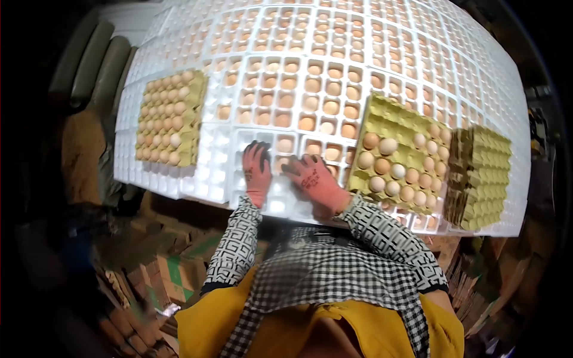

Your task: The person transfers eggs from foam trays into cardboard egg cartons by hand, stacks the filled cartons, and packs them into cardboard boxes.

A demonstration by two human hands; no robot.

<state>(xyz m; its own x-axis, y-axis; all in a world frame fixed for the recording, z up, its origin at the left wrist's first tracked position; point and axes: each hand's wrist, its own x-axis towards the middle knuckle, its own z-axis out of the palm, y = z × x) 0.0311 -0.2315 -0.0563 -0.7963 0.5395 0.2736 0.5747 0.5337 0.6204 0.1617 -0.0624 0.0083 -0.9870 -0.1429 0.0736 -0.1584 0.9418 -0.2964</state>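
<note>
My left hand [258,173], in a pink glove with dark fingertips, rests over the left cells of a white foam egg tray [240,190] at the table's near edge. Its fingers stretch forward, slightly apart. Close to its right, my right hand [316,182] wears the same kind of glove and reaches over the tray's middle, thumb spread from the fingers. Both palms face down, so whatever lies beneath them is hidden. A brown egg [285,144] sits in a cell between the hands, and another egg [332,170] shows beside my right fingers.
At right lies a yellow pulp tray [382,110], partly filled with eggs, beside a stack of yellow pulp trays [486,179]. Another egg-filled pulp tray [194,119] stands at left. Foam trays full of eggs [334,71] cover the far side. Cardboard [179,277] lies below the table.
</note>
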